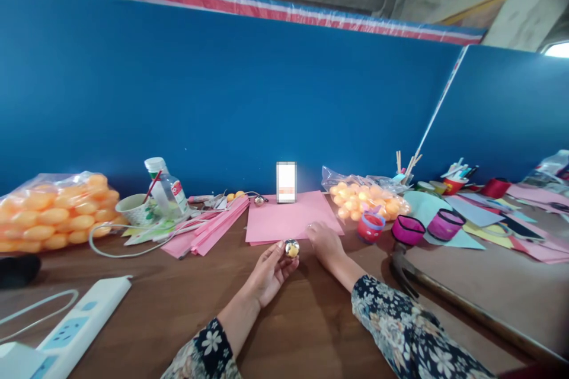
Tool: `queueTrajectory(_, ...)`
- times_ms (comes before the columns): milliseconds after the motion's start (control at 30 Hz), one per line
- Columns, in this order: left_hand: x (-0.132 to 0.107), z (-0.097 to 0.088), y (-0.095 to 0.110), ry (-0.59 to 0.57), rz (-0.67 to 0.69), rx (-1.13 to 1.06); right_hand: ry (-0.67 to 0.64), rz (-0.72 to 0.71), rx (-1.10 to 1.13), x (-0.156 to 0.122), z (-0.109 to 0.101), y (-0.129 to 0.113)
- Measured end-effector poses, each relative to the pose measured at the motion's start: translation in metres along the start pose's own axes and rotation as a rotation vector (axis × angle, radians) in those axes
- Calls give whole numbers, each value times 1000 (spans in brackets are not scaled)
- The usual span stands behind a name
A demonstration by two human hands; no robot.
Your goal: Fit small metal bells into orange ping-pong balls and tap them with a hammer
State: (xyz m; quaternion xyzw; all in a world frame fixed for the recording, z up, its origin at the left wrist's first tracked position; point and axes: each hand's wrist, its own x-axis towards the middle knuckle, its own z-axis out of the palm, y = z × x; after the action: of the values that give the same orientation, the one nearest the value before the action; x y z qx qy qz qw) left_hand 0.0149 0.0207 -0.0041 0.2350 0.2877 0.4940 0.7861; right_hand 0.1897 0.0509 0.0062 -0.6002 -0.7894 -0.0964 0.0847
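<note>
My left hand is closed around a small shiny silver ball, which has a golden-yellow patch on its face. Just to its right, my right hand is at the front edge of a stack of pink paper. Its fingers are curled down, and whatever is in them, if anything, is hidden. Another small shiny round piece lies at the back left corner of the pink paper. A phone-like upright panel, blurred out, stands behind the paper.
Bags of orange balls lie left and right. Pink strips, a cup and a bottle stand left, above a power strip. Right are a red cup, purple bands and a hammer. A blue partition rises behind.
</note>
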Motion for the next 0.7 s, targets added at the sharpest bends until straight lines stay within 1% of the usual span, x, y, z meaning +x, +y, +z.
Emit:
queueTrajectory(300, 0, -1, 0, -9, -2, -5, 50, 33, 34, -2, 10, 3)
queueTrajectory(567, 0, -1, 1, 25, 12, -6, 61, 30, 76, -2, 16, 8)
queueTrajectory(700, -1, 0, 2, 13, 18, -9, 64, 34, 94, -1, 18, 9)
